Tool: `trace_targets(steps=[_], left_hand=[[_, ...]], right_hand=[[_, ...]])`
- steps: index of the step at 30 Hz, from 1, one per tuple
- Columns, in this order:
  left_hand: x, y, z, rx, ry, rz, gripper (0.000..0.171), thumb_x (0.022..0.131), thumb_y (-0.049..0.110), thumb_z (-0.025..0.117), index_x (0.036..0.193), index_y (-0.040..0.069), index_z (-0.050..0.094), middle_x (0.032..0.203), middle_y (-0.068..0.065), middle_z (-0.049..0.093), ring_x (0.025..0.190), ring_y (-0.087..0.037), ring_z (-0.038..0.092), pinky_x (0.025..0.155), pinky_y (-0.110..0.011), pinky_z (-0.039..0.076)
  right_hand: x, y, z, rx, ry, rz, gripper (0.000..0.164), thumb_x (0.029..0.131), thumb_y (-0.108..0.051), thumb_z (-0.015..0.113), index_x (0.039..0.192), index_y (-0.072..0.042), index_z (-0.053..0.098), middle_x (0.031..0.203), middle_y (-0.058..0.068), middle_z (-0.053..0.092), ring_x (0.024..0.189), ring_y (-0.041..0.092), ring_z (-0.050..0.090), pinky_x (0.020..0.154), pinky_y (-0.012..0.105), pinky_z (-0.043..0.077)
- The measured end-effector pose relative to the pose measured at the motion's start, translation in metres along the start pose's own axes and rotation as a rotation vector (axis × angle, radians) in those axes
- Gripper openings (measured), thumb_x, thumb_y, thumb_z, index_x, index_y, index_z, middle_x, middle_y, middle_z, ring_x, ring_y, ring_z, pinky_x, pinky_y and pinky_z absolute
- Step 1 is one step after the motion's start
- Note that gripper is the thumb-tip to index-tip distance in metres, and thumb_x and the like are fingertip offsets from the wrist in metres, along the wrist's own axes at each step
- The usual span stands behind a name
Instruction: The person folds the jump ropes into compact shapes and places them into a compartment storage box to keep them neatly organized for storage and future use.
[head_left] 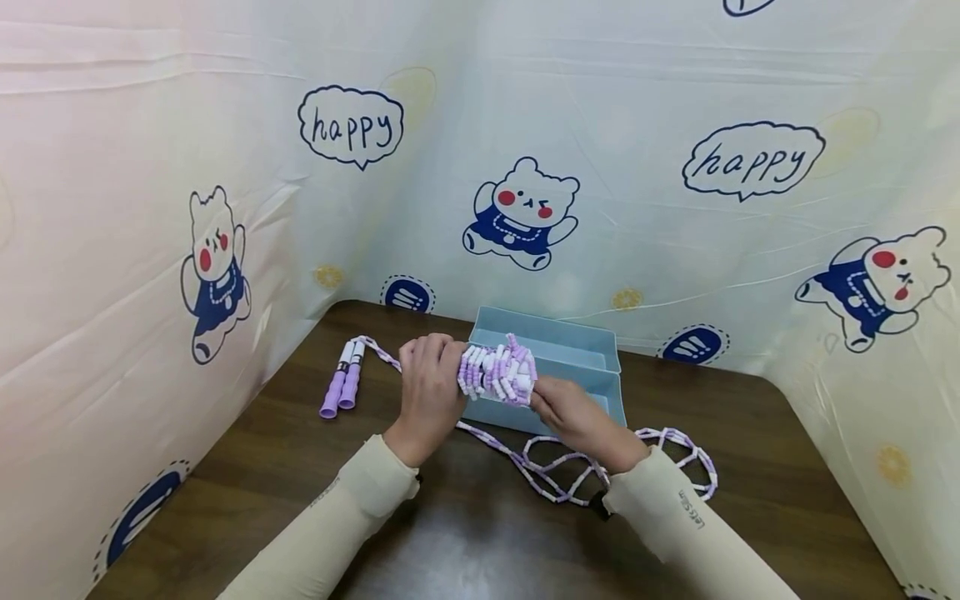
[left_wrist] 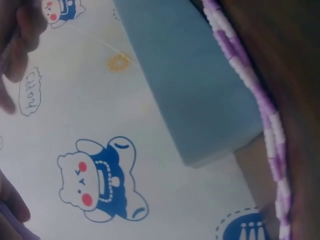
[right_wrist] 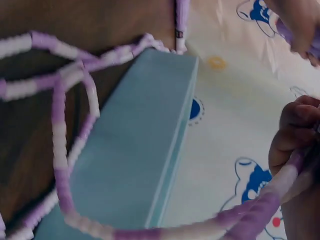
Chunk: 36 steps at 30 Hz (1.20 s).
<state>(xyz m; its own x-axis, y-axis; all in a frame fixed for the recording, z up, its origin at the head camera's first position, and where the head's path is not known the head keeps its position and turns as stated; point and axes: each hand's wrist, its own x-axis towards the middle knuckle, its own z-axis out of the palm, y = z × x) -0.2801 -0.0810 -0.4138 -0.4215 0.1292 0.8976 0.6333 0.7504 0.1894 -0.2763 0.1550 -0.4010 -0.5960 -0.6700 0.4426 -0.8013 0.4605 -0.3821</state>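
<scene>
Both hands hold a purple-and-white beaded jump rope point(head_left: 498, 372) wound into a thick bundle, raised in front of the box. My left hand point(head_left: 433, 379) grips its left end; a purple handle point(right_wrist: 287, 31) shows in that hand in the right wrist view. From the right side, my right hand point(head_left: 581, 417) holds the beaded cord point(right_wrist: 285, 180) with curled fingers. A second beaded jump rope point(head_left: 517, 458) lies on the table below, its loops spreading under the right forearm. Its two purple-and-white handles point(head_left: 341, 383) lie side by side at the left.
A light blue box point(head_left: 551, 321) with two open sections stands at the back of the dark wooden table point(head_left: 465, 533), partly hidden by the hands and bundle. A printed curtain point(head_left: 615, 100) with cartoon bears hangs around the table's back and sides.
</scene>
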Motion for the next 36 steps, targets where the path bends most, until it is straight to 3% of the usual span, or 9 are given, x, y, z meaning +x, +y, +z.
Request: trace_targets(steps=[5,13,17,19,23,26,30,33,36], left_hand=[[0.008,0.003,-0.003,0.040,-0.007,-0.018,0.029,0.083,0.014,0.077,0.102,0.005,0.057,0.096,-0.013,0.054,0.091,-0.029,0.052,0.086,-0.051,0.035],[0.017,0.005,-0.003,0.084,0.003,-0.009,0.024,0.084,0.011,0.075,0.099,0.003,0.059,0.094,-0.014,0.054,0.088,-0.031,0.053,0.085,-0.052,0.035],[0.021,0.007,-0.001,0.126,-0.007,-0.010,0.021,0.087,0.013,0.071,0.099,0.002,0.059,0.094,-0.015,0.055,0.088,-0.031,0.053,0.085,-0.052,0.036],[0.022,0.007,0.000,0.144,-0.012,-0.010,0.020,0.087,0.013,0.070,0.099,0.002,0.059,0.094,-0.015,0.055,0.087,-0.032,0.053,0.085,-0.052,0.036],[0.025,0.005,0.001,0.166,-0.001,-0.004,0.021,0.085,0.010,0.072,0.099,0.001,0.058,0.093,-0.015,0.055,0.088,-0.032,0.053,0.084,-0.051,0.036],[0.029,0.002,0.001,0.183,0.010,0.014,0.023,0.085,0.010,0.073,0.100,0.001,0.057,0.093,-0.015,0.054,0.087,-0.032,0.052,0.083,-0.051,0.036],[0.034,-0.003,0.000,0.218,0.005,0.025,0.022,0.086,0.009,0.071,0.099,0.000,0.056,0.092,-0.016,0.054,0.086,-0.033,0.053,0.081,-0.050,0.036],[0.037,-0.008,0.000,0.248,-0.007,0.012,0.017,0.088,0.007,0.068,0.097,0.000,0.056,0.091,-0.017,0.054,0.085,-0.033,0.053,0.079,-0.050,0.036],[0.038,-0.011,0.000,0.267,-0.035,0.002,0.015,0.090,0.009,0.066,0.097,-0.001,0.057,0.090,-0.017,0.054,0.084,-0.034,0.052,0.078,-0.050,0.036]], right_hand=[[0.001,-0.007,0.012,-0.051,-0.086,0.149,0.041,0.105,-0.032,0.042,0.139,-0.010,0.051,0.122,0.005,0.063,0.109,0.015,0.059,0.088,0.039,0.049],[0.007,-0.013,0.027,-0.104,-0.119,0.210,0.031,0.103,-0.020,0.047,0.124,-0.001,0.059,0.124,0.011,0.059,0.113,0.023,0.056,0.092,0.042,0.046],[0.007,-0.018,0.035,-0.100,-0.112,0.182,0.027,0.101,-0.013,0.050,0.122,0.001,0.059,0.114,0.008,0.058,0.102,0.018,0.057,0.086,0.036,0.048],[0.007,-0.023,0.038,-0.048,-0.119,0.188,0.023,0.102,-0.010,0.048,0.118,0.001,0.060,0.105,0.005,0.061,0.093,0.015,0.059,0.080,0.034,0.050],[0.003,-0.027,0.043,0.119,-0.098,0.228,0.029,0.103,-0.008,0.044,0.131,-0.002,0.050,0.098,0.002,0.068,0.088,0.015,0.066,0.080,0.034,0.052],[-0.002,-0.027,0.048,0.283,-0.035,0.254,0.040,0.103,-0.009,0.046,0.142,-0.005,0.038,0.108,0.007,0.069,0.094,0.018,0.069,0.087,0.036,0.051],[-0.008,-0.028,0.054,0.511,0.058,0.330,0.038,0.101,-0.010,0.050,0.138,-0.006,0.041,0.117,0.017,0.065,0.095,0.022,0.069,0.088,0.035,0.051],[-0.011,-0.030,0.058,0.581,0.110,0.360,0.037,0.100,-0.009,0.053,0.136,-0.005,0.044,0.119,0.018,0.064,0.095,0.023,0.069,0.082,0.036,0.053],[-0.013,-0.034,0.058,0.579,0.139,0.351,0.038,0.098,-0.008,0.055,0.135,-0.002,0.046,0.117,0.017,0.066,0.094,0.023,0.069,0.080,0.035,0.054]])
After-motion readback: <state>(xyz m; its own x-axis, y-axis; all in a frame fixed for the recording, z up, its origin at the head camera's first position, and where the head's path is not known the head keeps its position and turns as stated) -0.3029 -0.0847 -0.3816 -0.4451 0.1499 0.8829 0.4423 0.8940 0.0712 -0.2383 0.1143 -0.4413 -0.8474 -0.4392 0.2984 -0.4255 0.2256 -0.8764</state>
